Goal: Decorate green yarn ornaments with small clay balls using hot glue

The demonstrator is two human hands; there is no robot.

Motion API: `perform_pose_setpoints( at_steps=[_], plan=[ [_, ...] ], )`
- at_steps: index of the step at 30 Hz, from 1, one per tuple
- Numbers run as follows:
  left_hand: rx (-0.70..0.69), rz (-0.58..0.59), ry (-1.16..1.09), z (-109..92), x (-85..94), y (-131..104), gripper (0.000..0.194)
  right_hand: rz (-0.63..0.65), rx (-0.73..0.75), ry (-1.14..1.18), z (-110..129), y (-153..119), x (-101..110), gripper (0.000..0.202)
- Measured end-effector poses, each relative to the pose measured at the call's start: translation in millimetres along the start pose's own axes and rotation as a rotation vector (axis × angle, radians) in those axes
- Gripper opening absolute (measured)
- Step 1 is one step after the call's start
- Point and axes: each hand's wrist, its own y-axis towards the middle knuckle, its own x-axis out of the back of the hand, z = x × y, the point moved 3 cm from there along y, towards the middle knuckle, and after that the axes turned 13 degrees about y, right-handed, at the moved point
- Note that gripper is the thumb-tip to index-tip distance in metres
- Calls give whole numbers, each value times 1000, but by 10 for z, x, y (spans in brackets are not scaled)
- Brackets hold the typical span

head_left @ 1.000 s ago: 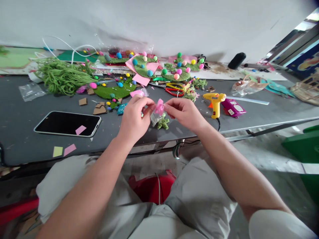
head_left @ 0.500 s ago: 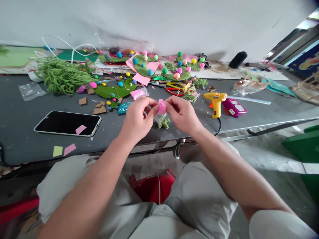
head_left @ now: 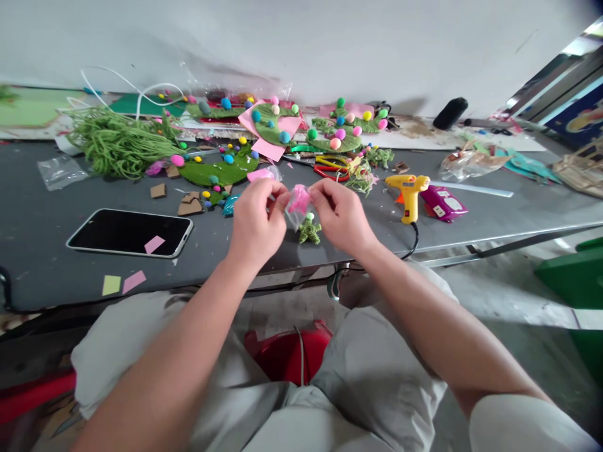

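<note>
Between my two hands hangs a small clear plastic bag (head_left: pixel 298 204) with something pink in it. My left hand (head_left: pixel 259 220) pinches its left edge, thumb against forefinger. On the other side my right hand (head_left: pixel 342 213) pinches the upper right edge. Below the bag, on the grey table (head_left: pixel 226 245), lies a small green yarn-wrapped star (head_left: pixel 309 232) with a pale ball at its top. A teal packet (head_left: pixel 230 205) is partly hidden behind my left hand.
A yellow glue gun (head_left: pixel 409 191) stands right of my hands beside a purple packet (head_left: pixel 445 204). To the left lie a phone (head_left: pixel 129 233) and cardboard scraps (head_left: pixel 190 203). Green yarn (head_left: pixel 117 141), pliers (head_left: pixel 332 168) and a pompom-dotted green leaf shape (head_left: pixel 219 169) lie farther back.
My hands have moved slightly apart, and the bunched pink bag is now spread flatter between them. The green star below is more fully exposed.
</note>
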Motion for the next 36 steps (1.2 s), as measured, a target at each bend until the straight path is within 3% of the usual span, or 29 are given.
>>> perform_pose_setpoints(
  at_steps=[22,36],
  plan=[
    [-46,-5,-8,28,88,87,15,58,72,43,0,94,-6,22],
    [43,-44,-62,56,73,163,15,21,117,37,-17,175,-68,19]
  ],
)
